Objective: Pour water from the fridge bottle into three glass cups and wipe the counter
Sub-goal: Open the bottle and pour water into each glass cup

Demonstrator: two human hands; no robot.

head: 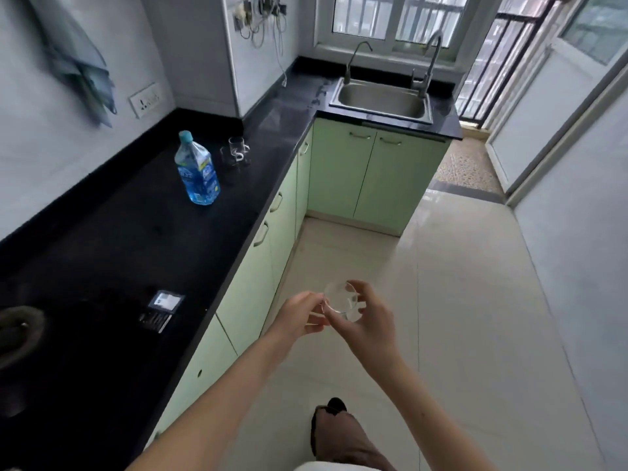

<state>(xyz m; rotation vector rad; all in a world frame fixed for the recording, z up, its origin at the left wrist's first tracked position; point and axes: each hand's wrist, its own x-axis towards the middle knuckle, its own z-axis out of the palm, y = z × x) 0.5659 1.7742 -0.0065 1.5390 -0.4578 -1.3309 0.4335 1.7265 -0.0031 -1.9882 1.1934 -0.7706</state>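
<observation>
A clear glass cup (341,301) is held over the floor between both hands, beside the counter's front edge. My right hand (368,321) curls its fingers around the cup's body. My left hand (300,314) pinches the cup at its left side, where the handle seems to be. A blue water bottle (197,171) with a teal cap stands upright on the black counter (142,232). Just behind and right of the bottle stand two more glass cups (236,151), close together.
A steel sink (382,100) with two taps sits at the far end under the window. A blue cloth (80,59) hangs on the left wall. A small dark device (161,311) lies near the counter edge; a stove burner (17,331) is at far left. Green cabinets line the tiled floor.
</observation>
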